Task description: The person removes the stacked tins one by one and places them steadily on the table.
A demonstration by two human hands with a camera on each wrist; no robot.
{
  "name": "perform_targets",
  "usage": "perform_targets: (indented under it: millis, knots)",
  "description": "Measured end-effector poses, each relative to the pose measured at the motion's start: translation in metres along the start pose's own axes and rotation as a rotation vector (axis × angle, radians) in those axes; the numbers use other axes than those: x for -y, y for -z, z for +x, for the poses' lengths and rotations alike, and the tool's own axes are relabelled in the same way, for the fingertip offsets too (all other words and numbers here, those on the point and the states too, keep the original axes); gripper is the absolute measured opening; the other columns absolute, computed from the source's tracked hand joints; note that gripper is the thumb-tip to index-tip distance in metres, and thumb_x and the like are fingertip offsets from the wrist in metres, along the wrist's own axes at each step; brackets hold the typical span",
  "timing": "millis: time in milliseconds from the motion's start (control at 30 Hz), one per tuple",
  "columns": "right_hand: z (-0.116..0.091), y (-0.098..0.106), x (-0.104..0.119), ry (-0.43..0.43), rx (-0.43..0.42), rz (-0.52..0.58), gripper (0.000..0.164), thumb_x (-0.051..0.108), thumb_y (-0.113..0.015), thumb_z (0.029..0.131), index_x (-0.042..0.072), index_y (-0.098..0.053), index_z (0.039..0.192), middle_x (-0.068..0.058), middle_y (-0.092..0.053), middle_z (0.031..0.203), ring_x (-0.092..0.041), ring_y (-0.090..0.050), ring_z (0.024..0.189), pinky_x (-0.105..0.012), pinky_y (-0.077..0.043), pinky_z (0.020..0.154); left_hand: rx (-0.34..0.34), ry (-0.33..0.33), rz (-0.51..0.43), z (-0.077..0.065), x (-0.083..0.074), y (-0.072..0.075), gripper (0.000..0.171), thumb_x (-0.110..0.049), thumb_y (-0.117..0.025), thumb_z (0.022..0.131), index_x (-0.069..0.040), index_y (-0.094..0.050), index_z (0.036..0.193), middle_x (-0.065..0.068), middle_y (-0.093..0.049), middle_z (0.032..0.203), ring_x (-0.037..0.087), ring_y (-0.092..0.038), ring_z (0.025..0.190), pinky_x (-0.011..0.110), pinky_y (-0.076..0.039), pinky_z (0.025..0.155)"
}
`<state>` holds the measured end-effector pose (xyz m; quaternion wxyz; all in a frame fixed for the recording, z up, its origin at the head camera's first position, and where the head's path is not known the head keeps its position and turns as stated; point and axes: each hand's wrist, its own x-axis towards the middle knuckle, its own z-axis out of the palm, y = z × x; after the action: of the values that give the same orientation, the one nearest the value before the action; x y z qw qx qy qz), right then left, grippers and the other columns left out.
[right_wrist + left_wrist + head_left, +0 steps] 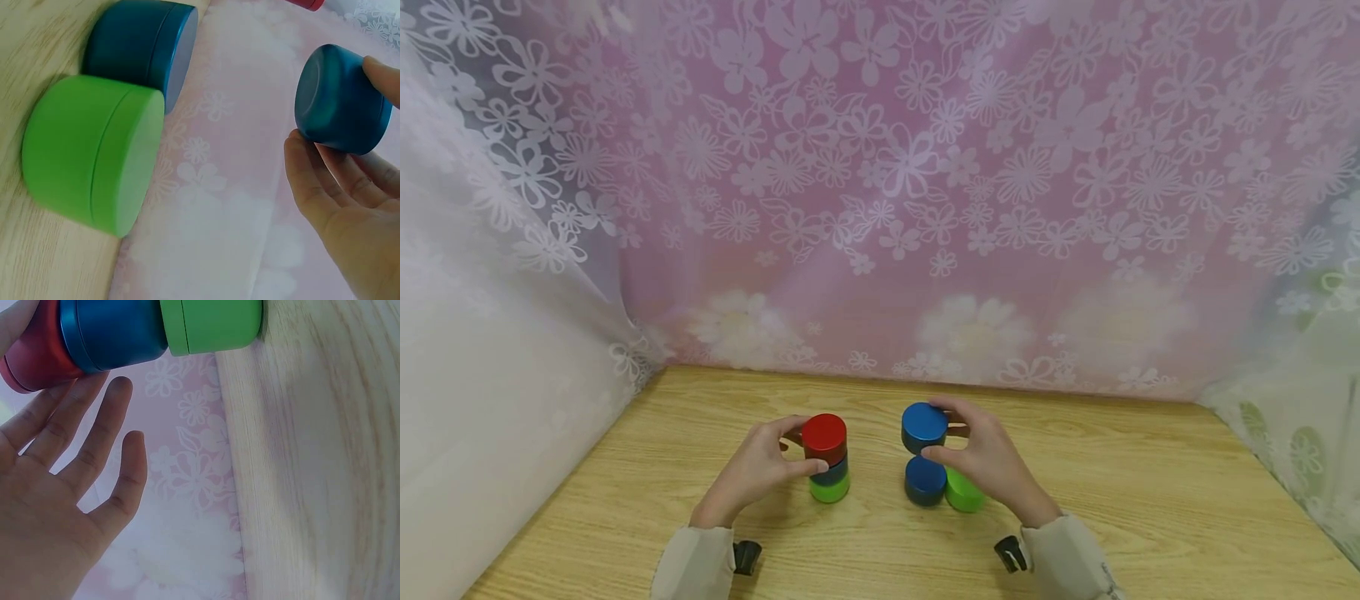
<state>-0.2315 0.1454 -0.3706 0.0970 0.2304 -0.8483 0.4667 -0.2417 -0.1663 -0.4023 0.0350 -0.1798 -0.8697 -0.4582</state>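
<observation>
At the left stands a stack of round lidded tins: a red tin (pixel 824 437) on top, a blue tin (pixel 119 331) in the middle and a green tin (pixel 215 325) on the table. My left hand (pixel 762 463) holds the red tin at its side between thumb and fingers. Held up by my right hand (pixel 988 457) is another blue tin (pixel 340 100), level and off the table, the thumb on one side and fingers on the other. Below it a second blue tin (pixel 925 481) and a green tin (pixel 94 153) stand side by side on the table, the green one partly hidden by the right hand.
The wood-grain table (pixel 880 550) ends at a pink flowered curtain (pixel 910 208) at the back. Pale curtains hang at the left and right sides. Dark wrist straps (pixel 747 557) show near both light sleeves (pixel 694 565).
</observation>
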Motion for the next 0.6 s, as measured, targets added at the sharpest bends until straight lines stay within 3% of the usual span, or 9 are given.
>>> perform_targets:
  millis: [167, 600]
  knots:
    - [-0.004, 0.006, -0.003, -0.006, -0.004, -0.013, 0.058, 0.0, -0.085, 0.08, -0.004, -0.06, 0.132, -0.017, -0.066, 0.122, -0.034, -0.065, 0.108, -0.049, -0.055, 0.091, 0.0, 0.001, 0.001, 0.0, -0.001, 0.0, 0.05, -0.022, -0.088, 0.081, -0.005, -0.07, 0.124, -0.004, -0.072, 0.108, 0.017, -0.062, 0.096, 0.049, -0.05, 0.088]
    - [-0.01, 0.015, -0.007, -0.052, -0.003, -0.045, 0.059, 0.001, -0.085, 0.08, -0.004, -0.059, 0.132, -0.018, -0.065, 0.123, -0.035, -0.067, 0.106, -0.053, -0.053, 0.093, 0.001, -0.003, 0.002, 0.0, 0.0, 0.0, 0.049, -0.022, -0.088, 0.081, -0.005, -0.07, 0.123, -0.003, -0.072, 0.109, 0.018, -0.062, 0.096, 0.046, -0.049, 0.087]
